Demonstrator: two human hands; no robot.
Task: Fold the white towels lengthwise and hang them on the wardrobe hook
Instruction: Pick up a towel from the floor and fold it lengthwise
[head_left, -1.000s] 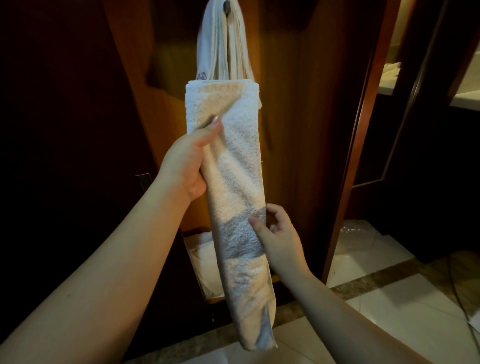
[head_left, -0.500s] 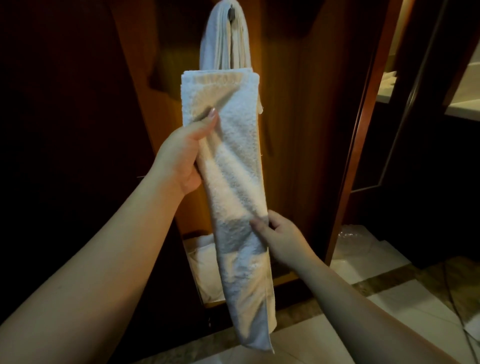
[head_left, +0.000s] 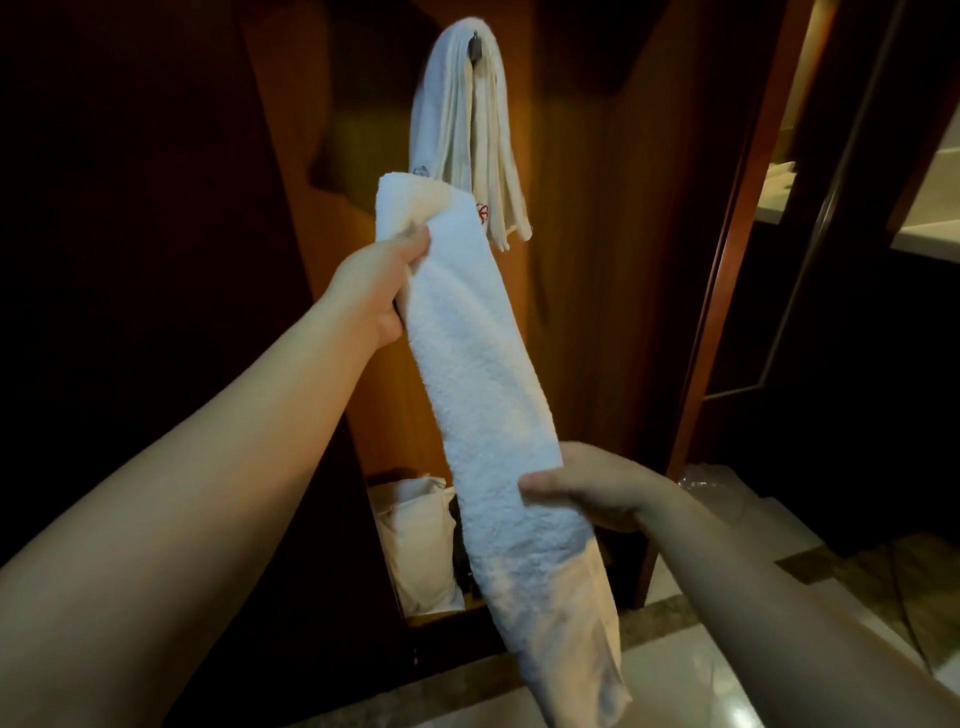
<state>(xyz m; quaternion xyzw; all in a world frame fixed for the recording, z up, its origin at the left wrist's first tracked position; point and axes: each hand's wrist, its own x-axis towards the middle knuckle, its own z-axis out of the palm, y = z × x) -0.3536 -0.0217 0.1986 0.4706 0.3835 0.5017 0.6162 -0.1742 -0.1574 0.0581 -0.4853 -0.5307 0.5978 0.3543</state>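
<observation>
A long white towel, folded into a narrow strip, slants in front of me from upper left to lower right. My left hand pinches it near its top end, thumb on the front. Lower down, my right hand grips it with the thumb across the front, and the bottom end hangs free below. Behind the towel's top, several white towels hang over a dark hook on the wooden wardrobe wall.
The open wardrobe has wooden walls and a door frame at the right. White cloth lies at its bottom. Pale floor tiles lie below, with crumpled clear plastic at the right.
The towel has tilted, its top swinging left. My right hand has closed around the lower part from the right. The view has dropped, and the hook and hung towels are now in full view.
</observation>
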